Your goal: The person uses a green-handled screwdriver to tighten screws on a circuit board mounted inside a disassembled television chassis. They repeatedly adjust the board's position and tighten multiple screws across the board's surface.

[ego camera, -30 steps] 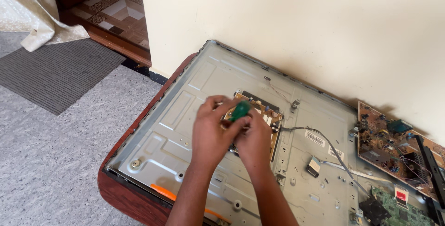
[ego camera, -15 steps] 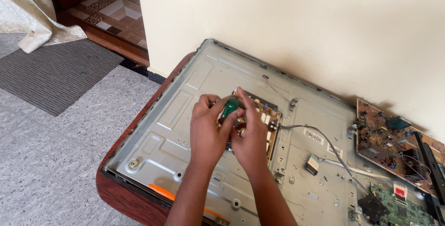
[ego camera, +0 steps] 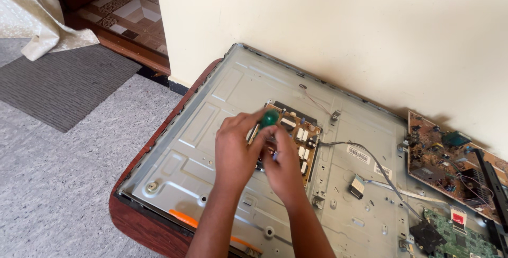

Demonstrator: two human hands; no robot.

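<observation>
Grey carpet (ego camera: 63,184) fills the left of the frame, with a darker mat (ego camera: 58,86) at upper left and a pale cloth (ego camera: 37,20) bunched in the corner. Moving right, a wooden table (ego camera: 140,221) carries a big metal panel (ego camera: 211,131), the bare back of a flat screen, lying flat against the cream wall (ego camera: 328,25).

At centre, both hands are on the job. The left hand (ego camera: 235,149) is curled round the shaft of a screwdriver (ego camera: 270,119), its green handle poking up between the fingers; the right hand (ego camera: 283,163) is closed just beside it, pinching lower down, touching the left. The tip is hidden behind the fingers, but it seems planted on the small tan circuit board (ego camera: 299,139) at the panel's middle.

My read: a screw on that board is being worked. Next calls for a steady, upright tool and firm downward pressure while turning.

Further right, white cables (ego camera: 370,157) trail to a brown board (ego camera: 444,157) and a green board (ego camera: 455,237) at lower right.
</observation>
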